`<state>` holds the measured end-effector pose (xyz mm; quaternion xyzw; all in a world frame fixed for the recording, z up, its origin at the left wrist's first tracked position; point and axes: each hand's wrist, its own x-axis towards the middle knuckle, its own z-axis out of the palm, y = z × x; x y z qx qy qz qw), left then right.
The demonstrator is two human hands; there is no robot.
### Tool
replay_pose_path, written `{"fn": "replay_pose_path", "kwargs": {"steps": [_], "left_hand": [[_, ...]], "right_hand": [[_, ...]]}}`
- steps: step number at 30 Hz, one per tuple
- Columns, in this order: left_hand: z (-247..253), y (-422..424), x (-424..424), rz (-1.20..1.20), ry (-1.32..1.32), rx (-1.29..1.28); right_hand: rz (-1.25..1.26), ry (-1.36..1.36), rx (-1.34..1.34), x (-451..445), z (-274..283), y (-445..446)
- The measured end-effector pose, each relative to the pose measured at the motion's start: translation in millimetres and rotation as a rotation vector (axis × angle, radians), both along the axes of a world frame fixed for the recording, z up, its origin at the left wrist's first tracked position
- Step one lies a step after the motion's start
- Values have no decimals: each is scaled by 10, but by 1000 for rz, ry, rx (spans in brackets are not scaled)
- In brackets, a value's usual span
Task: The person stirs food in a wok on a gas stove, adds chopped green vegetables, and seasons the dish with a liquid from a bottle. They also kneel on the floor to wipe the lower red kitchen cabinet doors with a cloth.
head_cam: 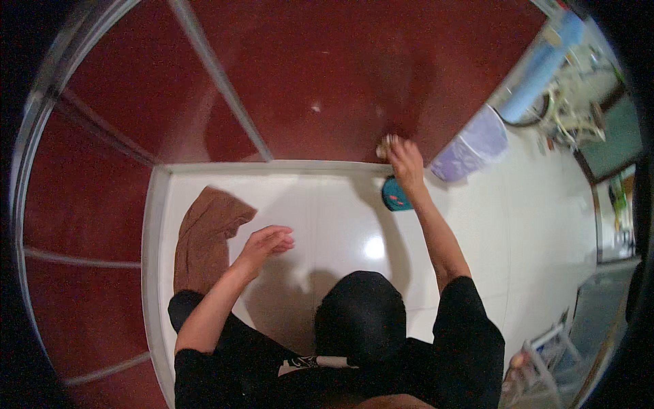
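My right hand [407, 161] holds a small beige object, perhaps a scrubbing pad [384, 147], against the lower part of a dark red panel [347, 87]. Blur keeps its exact kind from showing. Just below that hand, a teal container [395, 195] with reddish marks stands on the white tiled floor [317, 204], partly covered by my wrist. My left hand [266, 243] is empty and hovers over the floor, its fingers loosely bent. To its left, a crumpled brown cloth [204, 240] lies near the panels' pale base.
Red panels with metal strips [225, 82] run along the front and left. A lavender bag or bin liner [472, 143] hangs at the right end, beside a blue sheet [541, 71]. Farther right is a bicycle [572, 117]. A white rack [554, 358] stands at lower right. My black-clad knee [360, 312] rises centrally.
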<state>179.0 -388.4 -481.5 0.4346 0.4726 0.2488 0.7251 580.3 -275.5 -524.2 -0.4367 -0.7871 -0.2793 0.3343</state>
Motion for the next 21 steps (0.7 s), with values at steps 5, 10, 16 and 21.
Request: {"fn": "replay_pose_path", "kwargs": {"steps": [5, 10, 16, 21], "left_hand": [[422, -1, -49, 13, -32, 138], [640, -90, -303, 105, -71, 259], [625, -377, -733, 125, 219, 378], [808, -554, -931, 67, 225, 560]], "right_hand": [[29, -118, -150, -398, 187, 153], [239, 9, 393, -1640, 2044, 750], [279, 65, 629, -3140, 2836, 1226], [591, -186, -39, -3306, 646, 1495]]}}
